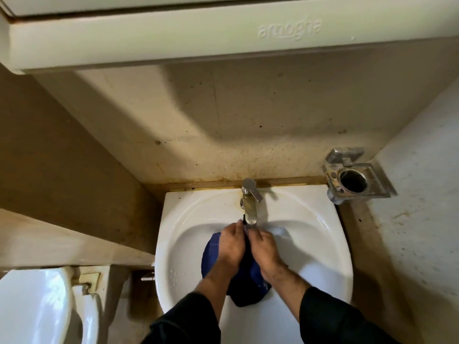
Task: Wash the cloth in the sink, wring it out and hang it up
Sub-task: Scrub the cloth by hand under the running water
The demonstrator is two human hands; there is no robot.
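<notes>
both hands hold a blue cloth under the tap, over the sink bowl.
cabinet (223, 33) above bears raised writing, seen reversed, seemingly "amogha". sink (310, 219) surrounds both hands. cloth (246, 286) hangs from the hands toward the person, long axis running away from the tap (249, 207). left hand (231, 247) and right hand (264, 249), side by side, equally near, each grasp its upper end.

Blue cloth (211, 252) in white sink (323, 244)
</notes>
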